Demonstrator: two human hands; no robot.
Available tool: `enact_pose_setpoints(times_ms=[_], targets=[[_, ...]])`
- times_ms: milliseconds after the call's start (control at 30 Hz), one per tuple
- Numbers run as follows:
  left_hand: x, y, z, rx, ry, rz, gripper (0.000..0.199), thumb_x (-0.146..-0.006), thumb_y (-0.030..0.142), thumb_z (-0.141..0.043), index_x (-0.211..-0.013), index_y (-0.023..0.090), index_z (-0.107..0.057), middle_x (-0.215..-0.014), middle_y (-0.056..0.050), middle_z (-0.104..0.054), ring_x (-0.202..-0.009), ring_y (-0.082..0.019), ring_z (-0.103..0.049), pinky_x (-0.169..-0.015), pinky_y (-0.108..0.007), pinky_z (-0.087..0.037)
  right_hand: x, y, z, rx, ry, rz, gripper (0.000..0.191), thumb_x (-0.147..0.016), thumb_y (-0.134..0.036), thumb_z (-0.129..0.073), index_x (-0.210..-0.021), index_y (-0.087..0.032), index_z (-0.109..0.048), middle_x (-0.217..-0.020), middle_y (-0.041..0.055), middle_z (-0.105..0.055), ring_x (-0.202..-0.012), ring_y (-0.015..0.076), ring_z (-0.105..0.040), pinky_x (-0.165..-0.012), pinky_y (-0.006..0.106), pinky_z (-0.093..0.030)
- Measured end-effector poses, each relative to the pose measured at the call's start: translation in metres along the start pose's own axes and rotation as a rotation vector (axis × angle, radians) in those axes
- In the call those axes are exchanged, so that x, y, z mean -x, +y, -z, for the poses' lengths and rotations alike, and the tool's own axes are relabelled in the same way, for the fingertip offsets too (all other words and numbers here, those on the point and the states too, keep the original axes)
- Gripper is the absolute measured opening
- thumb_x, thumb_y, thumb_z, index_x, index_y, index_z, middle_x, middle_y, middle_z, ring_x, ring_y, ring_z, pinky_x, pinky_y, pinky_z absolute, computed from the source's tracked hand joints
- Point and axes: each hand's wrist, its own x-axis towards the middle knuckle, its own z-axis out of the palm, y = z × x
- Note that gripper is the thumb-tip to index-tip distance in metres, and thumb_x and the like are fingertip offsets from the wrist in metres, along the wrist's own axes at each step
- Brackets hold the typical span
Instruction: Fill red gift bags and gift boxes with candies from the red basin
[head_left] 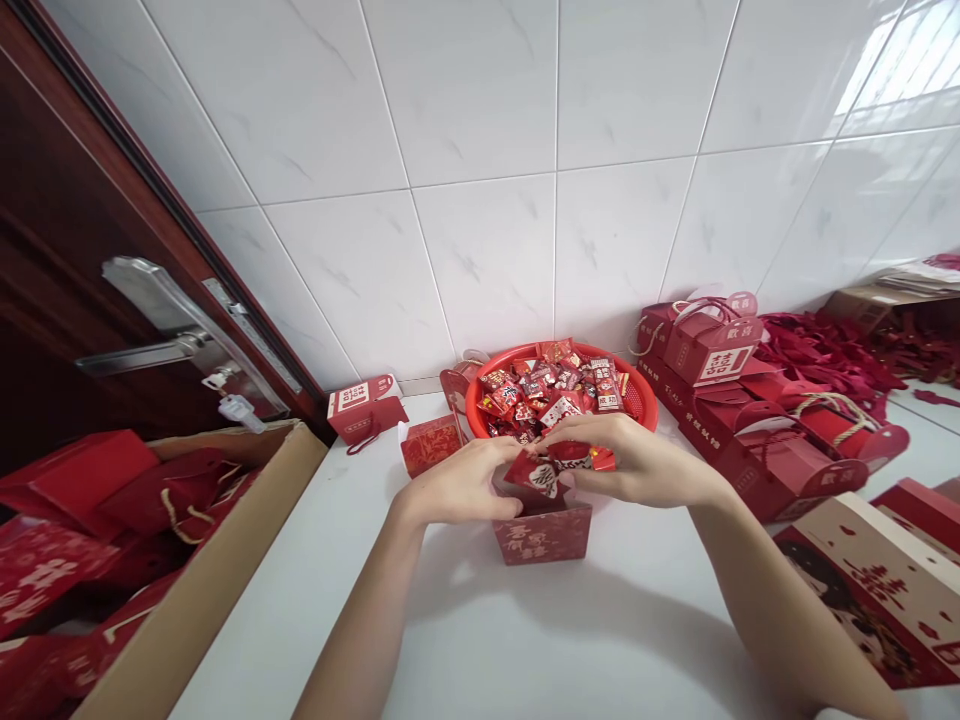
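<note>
A small red gift box (544, 540) with pale lettering stands open-topped on the white surface in front of me. My left hand (466, 482) grips its left wall, thumb near the rim and fingers behind. Over the right side of the opening, my right hand (631, 462) is curled around red wrapped candies (576, 458); its fingertips are partly hidden. A red card-like flap or packet (541, 476) with a white heart shows between the hands, and I cannot tell which it is. Just behind is a red plastic basket (649, 402) full of wrapped candies (544, 382).
Red boxes with rope handles (720, 345) are stacked at the right, near red ribbons (825, 360). A cream-and-red box (885, 580) lies nearer. At left are a cardboard carton (247, 540) of red boxes and a door handle (142, 355). The tiled wall (480, 260) stands behind.
</note>
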Motion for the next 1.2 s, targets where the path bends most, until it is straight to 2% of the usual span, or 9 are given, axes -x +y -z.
enact_pose_setpoints(times_ms=[267, 400, 567, 667, 767, 900, 1000, 1100, 1200], targets=[[0.002, 0.0, 0.002, -0.039, -0.013, 0.036, 0.017, -0.073, 0.02, -0.062, -0.09, 0.018, -0.062, -0.084, 0.001, -0.052, -0.073, -0.015, -0.051, -0.062, -0.025, -0.037, -0.002, -0.004, -0.008, -0.052, 0.025, -0.026, 0.032, -0.089, -0.025, -0.07, -0.121, -0.022, -0.066, -0.115, 0.007, -0.073, -0.101, 0.0228, -0.069, -0.088, 0.034, -0.054], [0.003, 0.0, 0.003, -0.012, -0.016, 0.039, 0.012, -0.074, 0.021, -0.062, -0.085, 0.018, -0.06, -0.083, 0.0, -0.054, -0.072, -0.015, -0.051, -0.06, -0.025, -0.038, -0.004, -0.004, -0.016, -0.068, 0.028, -0.065, 0.035, -0.088, -0.025, -0.071, -0.122, -0.023, -0.063, -0.117, 0.0054, -0.073, -0.087, 0.0179, -0.07, -0.079, 0.03, -0.055], [0.003, 0.002, 0.002, 0.044, -0.033, 0.028, 0.042, -0.075, 0.019, -0.062, -0.118, 0.021, -0.066, -0.106, -0.004, -0.067, -0.094, -0.022, -0.062, -0.072, -0.027, -0.048, -0.005, -0.004, -0.017, -0.037, 0.069, -0.008, 0.023, -0.092, -0.028, -0.065, -0.115, -0.022, -0.068, -0.113, 0.0068, -0.075, -0.099, 0.0218, -0.07, -0.086, 0.033, -0.055], [0.006, 0.001, 0.003, 0.024, -0.008, 0.049, 0.052, -0.08, 0.026, -0.066, -0.133, 0.023, -0.063, -0.128, -0.007, -0.066, -0.115, -0.027, -0.061, -0.084, -0.031, -0.051, -0.001, -0.003, -0.008, -0.013, 0.121, -0.015, 0.024, -0.095, -0.036, -0.062, -0.114, -0.022, -0.069, -0.113, 0.0075, -0.075, -0.103, 0.0236, -0.07, -0.089, 0.035, -0.056], [0.011, -0.001, 0.007, 0.019, 0.012, 0.065, 0.064, -0.085, 0.041, -0.069, -0.145, 0.025, -0.053, -0.148, -0.01, -0.056, -0.132, -0.03, -0.055, -0.099, -0.035, -0.049, 0.006, 0.0, 0.004, 0.046, 0.141, -0.075, 0.036, -0.093, -0.045, -0.065, -0.121, -0.023, -0.067, -0.117, 0.0086, -0.074, -0.105, 0.0256, -0.07, -0.09, 0.037, -0.055], [0.017, -0.003, 0.013, 0.009, -0.055, 0.066, 0.091, -0.069, 0.045, -0.085, -0.15, 0.028, -0.048, -0.152, -0.01, -0.053, -0.136, -0.031, -0.052, -0.106, -0.038, -0.046, 0.013, 0.003, 0.013, 0.17, -0.013, -0.162, 0.062, -0.078, -0.05, -0.079, -0.131, -0.022, -0.063, -0.124, 0.0112, -0.07, -0.112, 0.0305, -0.066, -0.091, 0.039, -0.053], [0.016, -0.001, 0.014, 0.002, -0.074, 0.035, 0.073, -0.072, 0.032, -0.082, -0.141, 0.027, -0.059, -0.142, -0.008, -0.063, -0.128, -0.028, -0.059, -0.102, -0.034, -0.048, 0.011, 0.003, 0.011, 0.221, -0.156, -0.21, 0.057, -0.077, -0.041, -0.082, -0.128, -0.022, -0.064, -0.118, 0.0088, -0.072, -0.108, 0.029, -0.067, -0.084, 0.035, -0.052], [0.012, 0.0, 0.011, -0.019, -0.037, 0.017, 0.046, -0.083, 0.02, -0.064, -0.13, 0.024, -0.068, -0.125, -0.005, -0.073, -0.108, -0.023, -0.068, -0.09, -0.028, -0.051, 0.006, 0.0, 0.005, 0.286, -0.209, -0.277, 0.031, -0.085, -0.026, -0.073, -0.115, -0.021, -0.067, -0.102, 0.0056, -0.073, -0.09, 0.0239, -0.068, -0.07, 0.029, -0.047], [0.006, -0.003, 0.006, -0.032, 0.011, 0.005, 0.036, -0.088, 0.017, -0.054, -0.118, 0.022, -0.073, -0.109, -0.002, -0.077, -0.092, -0.019, -0.069, -0.079, -0.026, -0.05, -0.001, 0.0, 0.0, 0.364, -0.216, -0.329, 0.006, -0.089, -0.016, -0.062, -0.09, -0.019, -0.067, -0.085, 0.0043, -0.07, -0.075, 0.0198, -0.063, -0.059, 0.027, -0.038]])
